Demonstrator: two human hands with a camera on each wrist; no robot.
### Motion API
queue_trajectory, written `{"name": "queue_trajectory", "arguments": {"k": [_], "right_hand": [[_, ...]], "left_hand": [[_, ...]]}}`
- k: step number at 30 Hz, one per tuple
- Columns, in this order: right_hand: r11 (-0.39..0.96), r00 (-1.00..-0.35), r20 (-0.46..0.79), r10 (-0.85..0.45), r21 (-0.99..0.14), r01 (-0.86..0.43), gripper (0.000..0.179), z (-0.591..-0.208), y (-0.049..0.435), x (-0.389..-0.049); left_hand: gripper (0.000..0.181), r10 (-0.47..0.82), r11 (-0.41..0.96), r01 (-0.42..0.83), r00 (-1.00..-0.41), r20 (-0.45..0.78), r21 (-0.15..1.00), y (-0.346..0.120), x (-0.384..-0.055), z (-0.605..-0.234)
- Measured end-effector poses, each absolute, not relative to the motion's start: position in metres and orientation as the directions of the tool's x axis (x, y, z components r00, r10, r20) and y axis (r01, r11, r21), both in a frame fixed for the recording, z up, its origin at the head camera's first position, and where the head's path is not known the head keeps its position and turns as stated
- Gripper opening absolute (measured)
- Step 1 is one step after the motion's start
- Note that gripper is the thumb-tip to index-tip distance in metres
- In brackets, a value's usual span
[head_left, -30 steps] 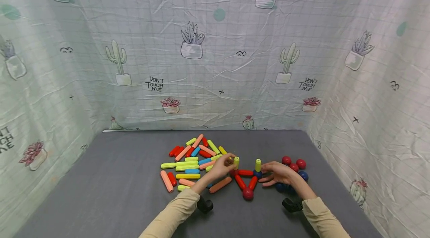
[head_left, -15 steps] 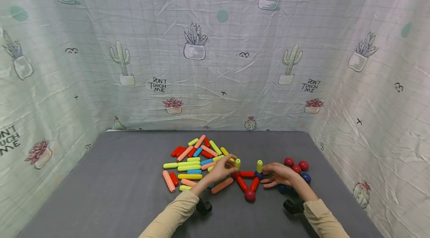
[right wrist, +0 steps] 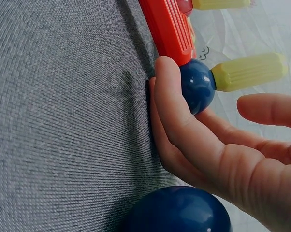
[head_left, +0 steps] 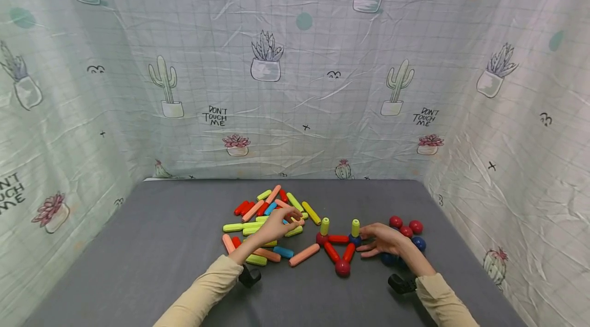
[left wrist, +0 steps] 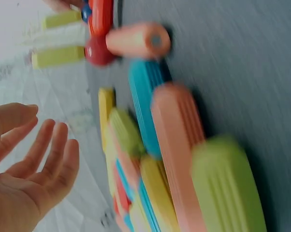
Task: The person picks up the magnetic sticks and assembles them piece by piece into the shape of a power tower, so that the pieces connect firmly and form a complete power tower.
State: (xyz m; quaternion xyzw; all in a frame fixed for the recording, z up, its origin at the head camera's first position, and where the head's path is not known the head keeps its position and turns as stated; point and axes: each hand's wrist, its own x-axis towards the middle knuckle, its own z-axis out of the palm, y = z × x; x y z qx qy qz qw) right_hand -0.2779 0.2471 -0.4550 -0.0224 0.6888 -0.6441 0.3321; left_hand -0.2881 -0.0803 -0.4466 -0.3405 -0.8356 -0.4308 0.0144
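A triangle of red rods lies on the table, joined by a front red ball, a left red ball and a blue ball. Short yellow-green rods stand upright on the left ball and the blue ball. My left hand hovers over the heap of loose rods, fingers apart and holding nothing in the left wrist view. My right hand rests beside the blue corner ball; its loosely bent fingers lie against that ball, thumb off the upright rod.
Loose rods in salmon, yellow, blue and red fill the left middle, among them a salmon rod near the triangle. Red balls and blue balls sit right of and behind my right hand. A patterned curtain borders the grey table.
My left hand has let go of the upright yellow-green rod at the left corner and moved left over the loose rods. The right hand stays by the blue ball.
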Motion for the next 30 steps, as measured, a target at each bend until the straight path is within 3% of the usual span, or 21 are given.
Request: {"name": "queue_trajectory", "arguments": {"k": [6, 11, 14, 17, 22, 26, 30], "right_hand": [[0.171, -0.782, -0.430, -0.451, -0.902, 0.397, 0.037, -0.455, 0.248, -0.278], [0.172, -0.781, -0.436, -0.448, -0.899, 0.403, 0.039, -0.456, 0.249, -0.278], [0.176, -0.783, -0.440, -0.439, -0.897, 0.405, 0.041, -0.456, 0.249, -0.279], [0.180, -0.785, -0.441, -0.436, -0.897, 0.404, 0.043, -0.457, 0.249, -0.279], [0.178, -0.783, -0.437, -0.442, -0.899, 0.401, 0.046, -0.457, 0.249, -0.279], [0.176, -0.786, -0.435, -0.439, -0.900, 0.400, 0.046, -0.457, 0.249, -0.279], [0.169, -0.788, -0.434, -0.436, -0.900, 0.402, 0.042, -0.460, 0.249, -0.279]], "left_hand": [[0.020, 0.578, 0.447, 0.617, -0.752, 0.317, 0.648, -0.108, -0.300, -0.449], [0.016, 0.637, 0.565, 0.655, -0.733, 0.239, 0.502, -0.118, -0.299, -0.455], [0.010, 0.695, 0.574, 0.728, -0.676, 0.247, 0.375, -0.117, -0.296, -0.460], [0.006, 0.731, 0.594, 0.786, -0.616, 0.292, 0.171, -0.111, -0.293, -0.466], [0.010, 0.757, 0.631, 0.753, -0.546, 0.359, -0.186, -0.097, -0.291, -0.473], [0.019, 0.772, 0.634, 0.678, -0.529, 0.352, -0.373, -0.086, -0.289, -0.478], [0.023, 0.784, 0.614, 0.618, -0.549, 0.290, -0.490, -0.078, -0.285, -0.479]]}}
